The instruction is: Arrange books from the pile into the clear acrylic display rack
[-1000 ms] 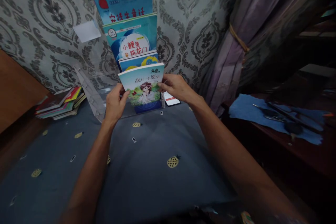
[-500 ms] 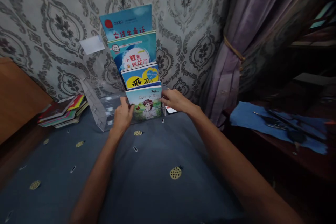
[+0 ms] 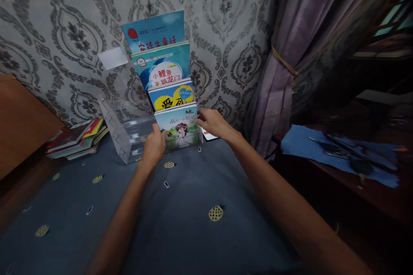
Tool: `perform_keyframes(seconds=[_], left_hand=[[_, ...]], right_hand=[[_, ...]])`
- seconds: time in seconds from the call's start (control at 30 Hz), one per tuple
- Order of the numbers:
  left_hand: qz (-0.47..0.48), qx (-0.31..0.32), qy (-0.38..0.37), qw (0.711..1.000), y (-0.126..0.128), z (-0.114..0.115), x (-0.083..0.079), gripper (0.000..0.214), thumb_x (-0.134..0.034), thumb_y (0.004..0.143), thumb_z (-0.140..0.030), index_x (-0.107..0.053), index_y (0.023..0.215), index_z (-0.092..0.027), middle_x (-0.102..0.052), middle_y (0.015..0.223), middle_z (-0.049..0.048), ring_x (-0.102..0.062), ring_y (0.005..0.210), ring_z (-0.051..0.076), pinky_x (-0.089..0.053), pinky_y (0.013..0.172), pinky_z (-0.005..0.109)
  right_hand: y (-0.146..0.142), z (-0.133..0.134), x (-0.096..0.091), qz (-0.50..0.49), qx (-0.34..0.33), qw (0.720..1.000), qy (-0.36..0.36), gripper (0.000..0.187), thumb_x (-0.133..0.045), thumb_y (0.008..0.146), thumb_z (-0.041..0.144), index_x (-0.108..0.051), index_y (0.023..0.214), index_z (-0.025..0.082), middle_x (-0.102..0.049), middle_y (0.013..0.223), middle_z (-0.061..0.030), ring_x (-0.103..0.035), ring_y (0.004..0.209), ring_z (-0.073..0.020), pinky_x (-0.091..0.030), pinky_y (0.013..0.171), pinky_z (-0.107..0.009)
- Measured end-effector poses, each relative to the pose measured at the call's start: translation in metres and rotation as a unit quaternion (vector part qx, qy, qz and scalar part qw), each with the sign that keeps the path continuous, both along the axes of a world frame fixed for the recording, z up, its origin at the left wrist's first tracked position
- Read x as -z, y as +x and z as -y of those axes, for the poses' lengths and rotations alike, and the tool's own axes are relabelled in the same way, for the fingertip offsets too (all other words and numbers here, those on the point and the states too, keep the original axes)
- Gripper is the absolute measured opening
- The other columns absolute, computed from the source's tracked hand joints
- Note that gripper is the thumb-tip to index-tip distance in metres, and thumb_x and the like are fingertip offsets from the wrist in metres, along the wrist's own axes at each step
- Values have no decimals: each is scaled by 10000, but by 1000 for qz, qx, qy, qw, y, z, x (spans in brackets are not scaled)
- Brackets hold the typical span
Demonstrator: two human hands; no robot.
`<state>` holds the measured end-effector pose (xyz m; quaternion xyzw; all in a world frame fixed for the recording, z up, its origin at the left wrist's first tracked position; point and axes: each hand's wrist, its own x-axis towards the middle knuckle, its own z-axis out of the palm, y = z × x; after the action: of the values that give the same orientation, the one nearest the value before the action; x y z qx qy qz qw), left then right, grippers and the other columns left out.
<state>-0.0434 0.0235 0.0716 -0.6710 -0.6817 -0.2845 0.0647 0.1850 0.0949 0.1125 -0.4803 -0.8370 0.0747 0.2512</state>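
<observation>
A clear acrylic stepped book rack (image 3: 116, 133) stands on the cloth-covered table, its left part bare. In its right part, picture books rise in tiers. The lowest, front picture book (image 3: 180, 128) has a pale blue and green cover with a drawn child. My left hand (image 3: 155, 145) is closed at its left edge, thumb toward the cover. At the right edge, my right hand (image 3: 212, 121) pinches it near the top corner; some fingertips are hidden behind. Behind stand a yellow-and-blue book (image 3: 171, 96), a teal book (image 3: 164, 66) and, tallest, a blue book (image 3: 155, 30).
Left of the rack lies a stack of books (image 3: 79, 137), near a brown wooden panel (image 3: 26, 120). A white card (image 3: 112, 57) sits at the rack's upper left. To the right are a purple curtain (image 3: 274, 90) and a blue cloth (image 3: 295, 142) with tools on it.
The blue edge that showed just behind the front picture book has dropped almost level with its top. My left fingers have drawn closer together at the book's side. The view has shifted slightly.
</observation>
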Motion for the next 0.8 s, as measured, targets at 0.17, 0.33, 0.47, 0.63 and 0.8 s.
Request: perform_keyframes(seconds=[0.17, 0.33, 0.47, 0.63, 0.8], left_hand=[[32, 4, -16, 999, 3, 0, 0, 48, -411, 1002, -223, -412, 1047, -210, -704, 880, 140, -712, 820, 302, -460, 696, 329], [36, 8, -9, 999, 2, 0, 0, 59, -399, 1003, -228, -421, 1054, -208, -708, 890, 149, -710, 814, 311, -467, 703, 343], [31, 8, 1, 999, 0, -2, 3, 56, -399, 996, -213, -419, 1048, -219, -709, 874, 129, -708, 804, 298, -476, 696, 332], [48, 19, 27, 998, -1, -4, 7, 74, -400, 990, -205, -428, 1056, -223, -692, 860, 99, -693, 787, 263, -475, 702, 311], [43, 25, 37, 998, -3, -7, 10, 152, -384, 980, -196, -444, 1118, -217, -691, 876, 98, -673, 773, 261, -474, 712, 332]], right_hand=[[-3, 5, -1, 9, 19, 1000, 11, 216, -552, 942, 210, -706, 1070, 128, -760, 991, -154, -690, 948, -282, -443, 758, -309], [-4, 7, -2, 18, 25, 999, 12, 222, -534, 948, 202, -692, 1082, 123, -753, 1040, -170, -685, 983, -293, -439, 763, -312], [-7, 9, -1, 36, 45, 998, 25, 232, -515, 953, 191, -678, 1109, 135, -752, 1053, -171, -684, 1006, -298, -439, 769, -317], [-11, 8, 3, 25, 52, 998, 29, 248, -493, 938, 162, -675, 1102, 124, -743, 1052, -187, -677, 993, -301, -445, 763, -331], [-12, 5, 7, 21, 51, 998, 36, 243, -483, 947, 176, -669, 1093, 117, -740, 1055, -191, -673, 972, -289, -446, 772, -336]])
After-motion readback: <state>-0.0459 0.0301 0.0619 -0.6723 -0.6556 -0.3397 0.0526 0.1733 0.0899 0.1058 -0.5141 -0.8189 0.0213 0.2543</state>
